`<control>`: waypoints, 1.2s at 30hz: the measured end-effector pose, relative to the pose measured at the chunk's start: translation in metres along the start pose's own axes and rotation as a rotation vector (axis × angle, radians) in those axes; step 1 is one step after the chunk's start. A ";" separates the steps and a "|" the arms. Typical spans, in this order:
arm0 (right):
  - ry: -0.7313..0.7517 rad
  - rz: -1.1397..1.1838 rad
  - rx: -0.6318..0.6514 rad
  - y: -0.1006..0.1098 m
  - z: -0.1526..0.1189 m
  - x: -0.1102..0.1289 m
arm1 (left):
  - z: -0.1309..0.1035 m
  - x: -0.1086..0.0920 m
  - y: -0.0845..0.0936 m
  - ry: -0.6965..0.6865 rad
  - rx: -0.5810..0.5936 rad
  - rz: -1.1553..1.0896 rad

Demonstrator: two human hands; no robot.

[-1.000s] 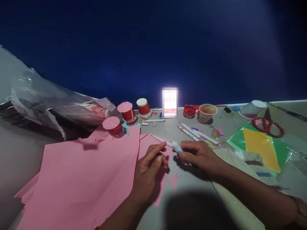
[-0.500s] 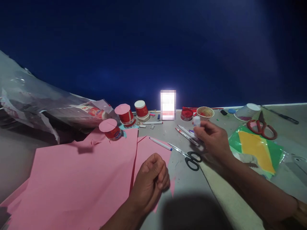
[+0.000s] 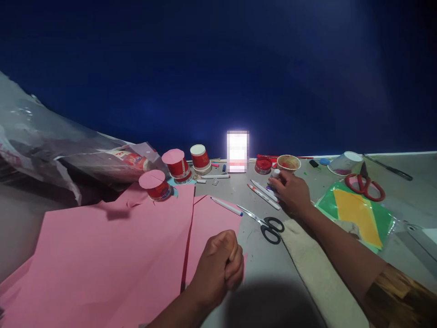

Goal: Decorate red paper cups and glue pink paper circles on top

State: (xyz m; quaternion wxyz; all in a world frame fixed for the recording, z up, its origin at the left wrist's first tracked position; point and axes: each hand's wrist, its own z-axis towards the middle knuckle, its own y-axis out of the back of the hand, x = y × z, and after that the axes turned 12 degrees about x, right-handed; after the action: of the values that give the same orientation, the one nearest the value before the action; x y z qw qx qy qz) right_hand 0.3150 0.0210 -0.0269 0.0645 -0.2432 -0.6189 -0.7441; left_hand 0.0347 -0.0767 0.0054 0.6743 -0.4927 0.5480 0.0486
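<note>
My right hand (image 3: 294, 193) reaches over the table, its thumb and fingers closed on a small white tube (image 3: 275, 173), perhaps a glue bottle. Only the upper end of the tube shows. Just below it lie several markers (image 3: 262, 196). Curled into a fist, my left hand (image 3: 221, 266) rests over the right edge of a pink paper sheet (image 3: 213, 218); what is inside it, if anything, is hidden. Between the hands lie black-handled scissors (image 3: 262, 222), slightly spread, and a white marker with a blue end (image 3: 226, 206).
Paper cups, two topped with pink discs (image 3: 173, 157), stand left at the back. A bright blurred screen (image 3: 238, 152), red paint jar (image 3: 263, 165) and stained cup (image 3: 288, 162) line the wall. At right are red-handled scissors (image 3: 364, 187) and a colored paper packet (image 3: 357, 214).
My right hand has lowered the white tube toward the table, near the paint jar and stained cup. My left fist has shifted slightly down and right, closing tighter.
</note>
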 end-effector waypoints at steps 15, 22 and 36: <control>-0.054 -0.048 0.063 0.004 -0.005 0.000 | -0.009 0.001 -0.007 0.107 0.037 0.381; 0.136 -0.035 -0.121 0.012 -0.033 0.009 | -0.012 -0.012 -0.017 0.204 0.046 0.534; 0.657 0.108 0.152 -0.005 -0.049 0.019 | -0.080 -0.059 -0.002 0.321 -0.023 0.663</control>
State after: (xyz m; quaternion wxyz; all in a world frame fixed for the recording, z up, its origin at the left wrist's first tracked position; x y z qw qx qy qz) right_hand 0.2828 -0.0203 -0.0283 0.3175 -0.0175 -0.6049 -0.7301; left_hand -0.0427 -0.1072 0.0599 0.5217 -0.2973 0.7761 0.1927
